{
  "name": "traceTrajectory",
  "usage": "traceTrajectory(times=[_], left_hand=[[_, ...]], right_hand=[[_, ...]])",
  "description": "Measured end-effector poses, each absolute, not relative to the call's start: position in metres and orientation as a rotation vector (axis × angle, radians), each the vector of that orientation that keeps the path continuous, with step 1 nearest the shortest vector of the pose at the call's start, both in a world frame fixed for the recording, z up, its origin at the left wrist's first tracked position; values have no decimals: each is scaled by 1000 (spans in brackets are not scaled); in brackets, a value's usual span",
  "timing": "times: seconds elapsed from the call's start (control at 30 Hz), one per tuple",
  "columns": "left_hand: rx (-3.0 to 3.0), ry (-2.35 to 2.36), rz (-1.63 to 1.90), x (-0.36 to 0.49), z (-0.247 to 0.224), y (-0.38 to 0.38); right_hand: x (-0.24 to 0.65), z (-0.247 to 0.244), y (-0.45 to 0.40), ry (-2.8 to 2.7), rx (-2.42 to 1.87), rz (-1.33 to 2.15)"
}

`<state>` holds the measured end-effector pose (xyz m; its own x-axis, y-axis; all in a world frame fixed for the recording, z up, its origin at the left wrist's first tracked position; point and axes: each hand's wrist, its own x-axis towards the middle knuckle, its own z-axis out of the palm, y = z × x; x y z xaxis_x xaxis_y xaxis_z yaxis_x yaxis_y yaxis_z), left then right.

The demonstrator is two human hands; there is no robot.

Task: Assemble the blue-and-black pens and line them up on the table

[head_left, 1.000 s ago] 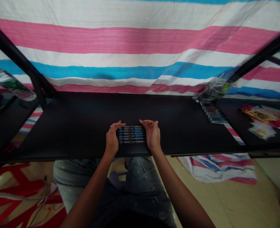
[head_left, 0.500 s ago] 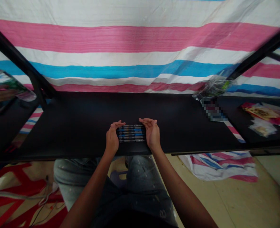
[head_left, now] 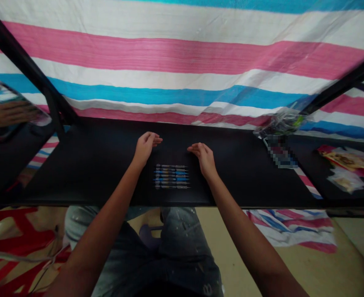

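Several pens [head_left: 171, 177] lie side by side in a neat row on the black table [head_left: 101, 165], their lengths running left to right. Some have blue parts, others look grey and clear. My left hand [head_left: 147, 145] is beyond the row at its upper left, fingers stretched out and holding nothing. At the upper right of the pens, my right hand [head_left: 204, 156] faces it, its fingers extended and nothing in them. Neither hand touches the pens.
A pixelated flat item [head_left: 282, 152] and a clear plastic bag [head_left: 283, 123] lie at the right. Food packets [head_left: 350, 159] sit on the neighbouring table. On the left, another person's hand [head_left: 10, 114] is near a clear bottle [head_left: 42, 119]. A striped sheet [head_left: 157, 53] hangs behind.
Both my hands have left the ends of the pens and moved forward, away from me, and slightly apart. The pens stay in their row.
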<state>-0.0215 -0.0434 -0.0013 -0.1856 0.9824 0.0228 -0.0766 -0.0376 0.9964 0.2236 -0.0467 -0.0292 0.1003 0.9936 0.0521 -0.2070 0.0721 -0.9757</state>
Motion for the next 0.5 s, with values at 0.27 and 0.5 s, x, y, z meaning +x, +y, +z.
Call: traceTrajectory(times=[0.27, 0.5], left_hand=[[1279, 1201, 1243, -15, -18, 15], [1786, 1336, 1118, -17, -32, 9]], right_hand=[[204, -29, 28, -1308, -1065, 1234], [192, -34, 28, -1517, -1173, 972]])
